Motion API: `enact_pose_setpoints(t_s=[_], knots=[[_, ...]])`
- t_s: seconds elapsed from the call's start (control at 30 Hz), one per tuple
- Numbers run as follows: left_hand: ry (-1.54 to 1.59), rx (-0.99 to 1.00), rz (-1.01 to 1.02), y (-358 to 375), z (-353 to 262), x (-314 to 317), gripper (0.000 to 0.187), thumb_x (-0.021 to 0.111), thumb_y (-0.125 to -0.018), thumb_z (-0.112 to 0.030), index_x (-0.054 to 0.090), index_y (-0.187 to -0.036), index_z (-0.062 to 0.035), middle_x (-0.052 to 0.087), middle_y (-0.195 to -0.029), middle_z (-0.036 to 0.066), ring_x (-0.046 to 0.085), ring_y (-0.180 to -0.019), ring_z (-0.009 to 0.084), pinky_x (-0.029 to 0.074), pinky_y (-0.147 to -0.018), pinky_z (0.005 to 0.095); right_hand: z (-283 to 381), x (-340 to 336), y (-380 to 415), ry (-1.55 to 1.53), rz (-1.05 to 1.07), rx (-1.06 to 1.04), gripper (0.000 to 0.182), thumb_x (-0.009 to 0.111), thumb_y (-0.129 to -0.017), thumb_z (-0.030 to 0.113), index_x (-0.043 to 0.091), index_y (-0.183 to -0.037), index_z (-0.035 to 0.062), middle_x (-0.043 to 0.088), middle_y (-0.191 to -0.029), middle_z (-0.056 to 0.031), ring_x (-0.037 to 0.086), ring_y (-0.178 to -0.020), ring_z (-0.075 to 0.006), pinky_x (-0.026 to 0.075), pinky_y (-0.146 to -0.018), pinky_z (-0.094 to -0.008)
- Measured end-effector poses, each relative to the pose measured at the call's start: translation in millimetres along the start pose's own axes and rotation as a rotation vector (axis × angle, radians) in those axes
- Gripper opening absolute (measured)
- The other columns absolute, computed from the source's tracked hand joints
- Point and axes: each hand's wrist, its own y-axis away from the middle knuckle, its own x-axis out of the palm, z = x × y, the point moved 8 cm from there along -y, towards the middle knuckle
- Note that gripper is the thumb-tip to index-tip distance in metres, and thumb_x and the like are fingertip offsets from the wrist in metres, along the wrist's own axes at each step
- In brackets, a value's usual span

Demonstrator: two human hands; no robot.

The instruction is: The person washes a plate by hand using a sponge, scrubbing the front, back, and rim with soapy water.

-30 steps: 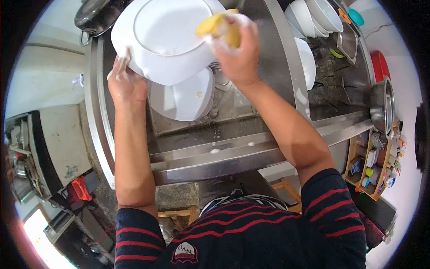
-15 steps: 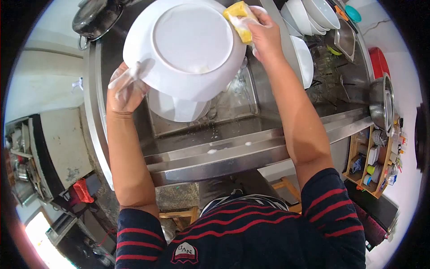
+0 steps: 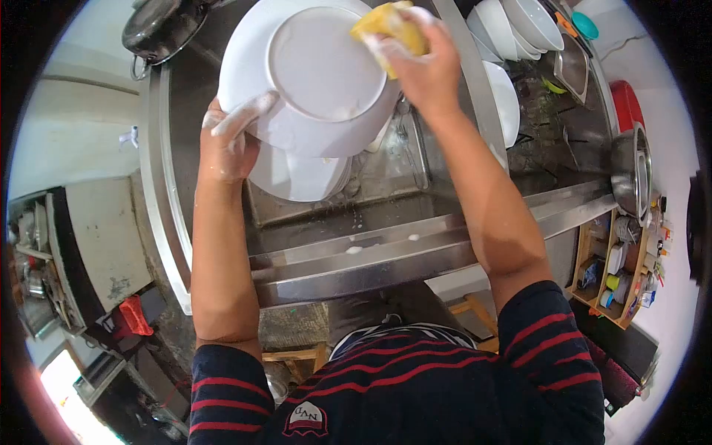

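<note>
A large white dish (image 3: 326, 65), its round base facing me, is held up over the steel sink (image 3: 297, 222). My left hand (image 3: 231, 141) grips its lower left edge, with foam on the fingers. In my right hand (image 3: 426, 67) is a yellow sponge (image 3: 389, 33), pressed on the dish's upper right side, with foam between fingers and sponge. Below the dish, a stack of white plates (image 3: 297, 178) stands in the sink, partly hidden by it.
White bowls (image 3: 512, 26) and a white dish (image 3: 503, 104) stand on the right. A dark pot (image 3: 159, 30) is at the upper left. A steel bowl (image 3: 630, 170) and a red bowl (image 3: 627, 102) line the right edge. The steel counter edge (image 3: 371, 274) runs in front of me.
The dish has shifted slightly and tilted, and my left hand has moved right and up with it. My right hand has moved the sponge a little to the left across the dish.
</note>
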Motion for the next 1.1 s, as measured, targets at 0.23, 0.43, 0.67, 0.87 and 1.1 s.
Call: enact_pose_setpoints(t_s=[0.23,0.43,0.67,0.87,1.1], knots=[[-0.229,-0.018,0.138,7,27,27,0.037,0.069,-0.072,-0.006,0.059,-0.106,0.0052,0.065,-0.096,0.012,0.063,-0.082,0.0184,0.050,-0.075,0.0294,3,21,18,0.099,-0.051,-0.029,0.040,0.076,-0.064,0.016,0.064,-0.101,0.0070,0.057,-0.103,-0.0137,0.058,-0.093,-0.0292,0.047,-0.082,-0.0362],[-0.028,0.073,-0.081,3,12,-1,0.030,0.061,-0.074,0.002,0.057,-0.104,0.0072,0.064,-0.096,0.014,0.064,-0.084,0.0226,0.051,-0.077,0.0334,47,49,40,-0.205,0.249,-0.250,0.040,0.074,-0.062,0.017,0.064,-0.100,0.0088,0.054,-0.112,-0.0164,0.056,-0.099,-0.0344,0.048,-0.082,-0.0384],[-0.031,0.089,-0.166,-11,-1,-38,0.043,0.060,-0.074,-0.002,0.049,-0.114,0.0087,0.061,-0.103,0.018,0.062,-0.092,0.0284,0.050,-0.085,0.0407,-1,43,29,-0.023,0.255,-0.138,0.038,0.072,-0.064,0.015,0.063,-0.100,0.0042,0.056,-0.109,-0.0160,0.056,-0.101,-0.0301,0.046,-0.086,-0.0353],[-0.175,-0.056,0.110,4,20,15,0.042,0.066,-0.068,-0.007,0.056,-0.107,0.0056,0.063,-0.095,0.012,0.064,-0.083,0.0223,0.051,-0.079,0.0338,-65,29,19,0.051,0.002,0.337,0.038,0.065,-0.073,0.015,0.059,-0.108,0.0021,0.057,-0.106,-0.0165,0.056,-0.100,-0.0312,0.044,-0.088,-0.0369],[-0.504,-0.097,0.273,8,45,27,0.035,0.070,-0.071,-0.008,0.060,-0.104,0.0011,0.065,-0.093,0.006,0.059,-0.083,0.0126,0.047,-0.078,0.0279,4,43,26,-0.103,0.131,-0.146,0.044,0.072,-0.064,0.021,0.061,-0.105,0.0095,0.053,-0.115,-0.0162,0.054,-0.102,-0.0355,0.045,-0.085,-0.0419]])
